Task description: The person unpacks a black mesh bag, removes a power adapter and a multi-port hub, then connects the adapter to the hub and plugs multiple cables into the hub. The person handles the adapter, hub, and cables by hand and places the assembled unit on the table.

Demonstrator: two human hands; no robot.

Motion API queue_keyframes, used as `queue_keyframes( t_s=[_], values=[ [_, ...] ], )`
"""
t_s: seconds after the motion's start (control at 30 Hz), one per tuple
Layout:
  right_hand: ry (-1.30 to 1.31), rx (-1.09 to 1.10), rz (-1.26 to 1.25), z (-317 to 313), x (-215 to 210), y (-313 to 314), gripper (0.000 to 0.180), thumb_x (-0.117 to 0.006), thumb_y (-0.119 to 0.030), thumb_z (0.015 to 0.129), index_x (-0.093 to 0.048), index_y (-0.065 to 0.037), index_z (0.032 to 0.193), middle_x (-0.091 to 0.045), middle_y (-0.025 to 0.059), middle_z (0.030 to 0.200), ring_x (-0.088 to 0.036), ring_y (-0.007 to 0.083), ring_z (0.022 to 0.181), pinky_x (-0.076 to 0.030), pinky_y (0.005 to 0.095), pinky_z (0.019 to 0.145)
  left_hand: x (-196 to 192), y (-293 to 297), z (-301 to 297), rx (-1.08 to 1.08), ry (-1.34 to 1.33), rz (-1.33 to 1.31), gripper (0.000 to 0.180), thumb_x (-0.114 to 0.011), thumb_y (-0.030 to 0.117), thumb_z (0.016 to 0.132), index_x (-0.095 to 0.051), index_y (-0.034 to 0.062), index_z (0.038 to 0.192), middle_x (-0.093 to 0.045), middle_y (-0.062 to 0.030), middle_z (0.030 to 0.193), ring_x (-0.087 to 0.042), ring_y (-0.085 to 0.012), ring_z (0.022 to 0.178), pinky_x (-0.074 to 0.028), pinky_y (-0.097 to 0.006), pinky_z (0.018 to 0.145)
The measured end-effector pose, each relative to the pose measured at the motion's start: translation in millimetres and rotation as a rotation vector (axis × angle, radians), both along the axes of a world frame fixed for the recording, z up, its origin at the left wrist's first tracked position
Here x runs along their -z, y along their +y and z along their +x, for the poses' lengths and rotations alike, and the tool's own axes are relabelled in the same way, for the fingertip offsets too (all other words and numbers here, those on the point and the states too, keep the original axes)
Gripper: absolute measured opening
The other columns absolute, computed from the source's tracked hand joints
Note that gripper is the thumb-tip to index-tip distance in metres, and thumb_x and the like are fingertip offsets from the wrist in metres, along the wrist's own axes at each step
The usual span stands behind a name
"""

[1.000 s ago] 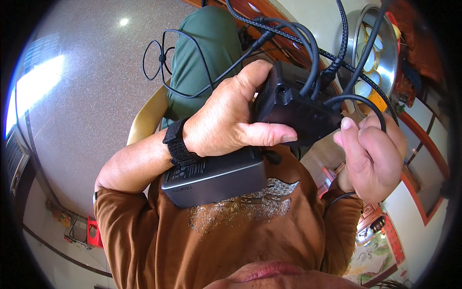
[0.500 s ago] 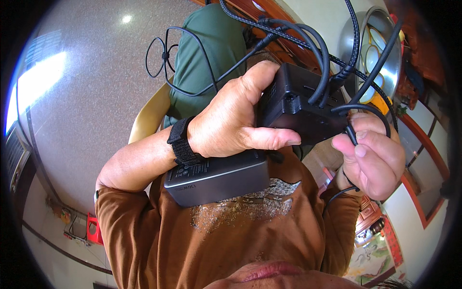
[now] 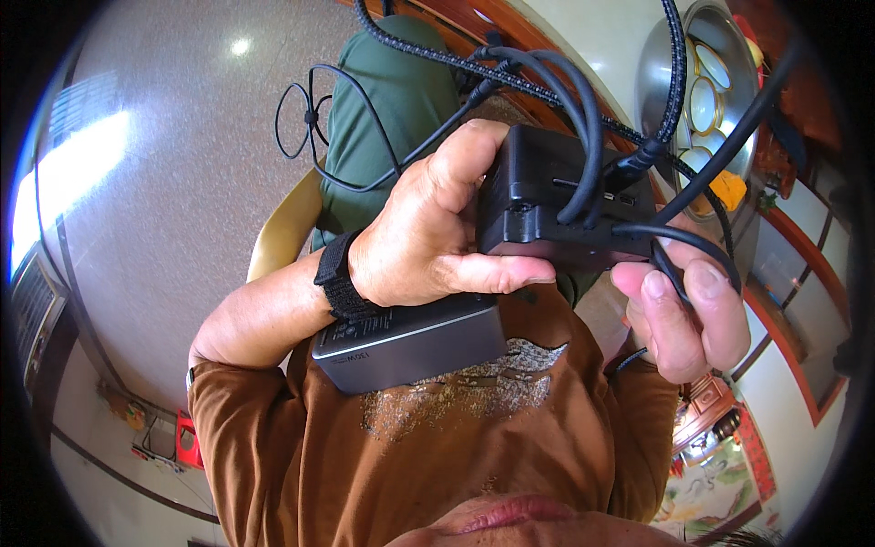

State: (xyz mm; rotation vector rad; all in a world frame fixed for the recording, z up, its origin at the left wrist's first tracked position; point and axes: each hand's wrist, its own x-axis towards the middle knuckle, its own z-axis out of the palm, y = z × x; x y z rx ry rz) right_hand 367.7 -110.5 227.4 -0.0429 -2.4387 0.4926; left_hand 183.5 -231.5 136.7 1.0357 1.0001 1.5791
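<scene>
My left hand (image 3: pixel 415 228) is wrapped round a black box with ports (image 3: pixel 538 205), thumb along its near side. Cables run into the box's upper face: thin smooth black ones and a thick braided cable (image 3: pixel 676 82). My right hand (image 3: pixel 679 314) is at the box's right end, fingers curled round a looped black cable (image 3: pixel 688 239) that bends from the box. Part of that hand is hidden behind the box and cable. Beneath my left wrist, a dark grey power brick (image 3: pixel 410 346) rests against my brown shirt, held by neither hand.
A steel basin (image 3: pixel 658 87) with several white cups stands at the upper right, an orange thing among them. Coiled thin black cord (image 3: pixel 311 117) hangs beside my green trouser leg (image 3: pixel 365 100). A pale yellow chair edge (image 3: pixel 284 228) shows at left, above the speckled floor (image 3: pixel 182 182).
The box has shifted slightly left and turned, so more of its port face shows. My right hand has moved a little left and down, with its fingers curled more toward me.
</scene>
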Motion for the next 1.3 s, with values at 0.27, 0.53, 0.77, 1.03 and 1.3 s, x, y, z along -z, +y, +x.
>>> queue_keyframes(
  t_s=[0.27, 0.53, 0.77, 1.03, 1.3],
  values=[
    [-0.001, -0.016, -0.124, 0.8, -5.3, 1.6, 0.037, -0.074, 0.01, 0.073, -0.056, 0.003, 0.105, -0.063, 0.0197, 0.092, -0.063, 0.0291, 0.07, -0.056, 0.0399, 0.065, -1.8, 1.2, -0.8, 0.024, -0.036, 0.006, 0.074, -0.092, 0.029, 0.07, -0.051, -0.0004, 0.124, -0.056, -0.0079, 0.104, -0.055, -0.0184, 0.095, -0.046, -0.03, 0.087],
    [0.022, 0.022, -0.296, -4.0, -7.2, 7.7, 0.031, -0.074, 0.006, 0.076, -0.059, 0.003, 0.103, -0.065, 0.0175, 0.089, -0.064, 0.0271, 0.069, -0.055, 0.0356, 0.064, -4.4, 2.2, -4.0, 0.023, 0.012, 0.022, 0.074, -0.092, 0.03, 0.069, -0.052, -0.0002, 0.123, -0.056, -0.0081, 0.104, -0.055, -0.0187, 0.097, -0.046, -0.031, 0.087],
    [-0.018, 0.059, -0.404, -5.6, -10.8, 11.2, 0.026, -0.075, 0.003, 0.079, -0.063, 0.003, 0.102, -0.067, 0.0156, 0.086, -0.065, 0.0254, 0.069, -0.054, 0.0318, 0.064, -10.8, 2.8, -5.6, 0.027, -0.099, -0.005, 0.07, -0.089, 0.017, 0.074, -0.048, -0.0001, 0.128, -0.057, -0.0044, 0.109, -0.053, -0.0123, 0.106, -0.045, -0.029, 0.095],
    [0.061, 0.129, -0.704, -6.3, -12.1, 7.0, 0.041, -0.072, -0.015, 0.088, -0.055, 0.004, 0.12, -0.063, 0.0148, 0.083, -0.056, 0.02, 0.062, -0.045, 0.0268, 0.051, -18.5, -1.3, -4.8, 0.299, -0.732, -0.289, 0.066, -0.083, 0.01, 0.08, -0.045, 0.0009, 0.133, -0.061, -0.0045, 0.115, -0.057, -0.0125, 0.108, -0.048, -0.028, 0.095],
    [0.123, 0.041, -0.787, -17.8, -13.1, 7.4, 0.063, -0.067, -0.009, 0.09, -0.038, -0.003, 0.146, -0.065, 0.0165, 0.099, -0.055, 0.021, 0.07, -0.046, 0.0305, 0.056, -20.3, 2.3, -8.6, 0.388, -0.791, -0.3, 0.062, -0.08, 0.02, 0.084, -0.048, 0.001, 0.133, -0.063, -0.0051, 0.118, -0.057, -0.0131, 0.11, -0.045, -0.03, 0.099]
  ],
)
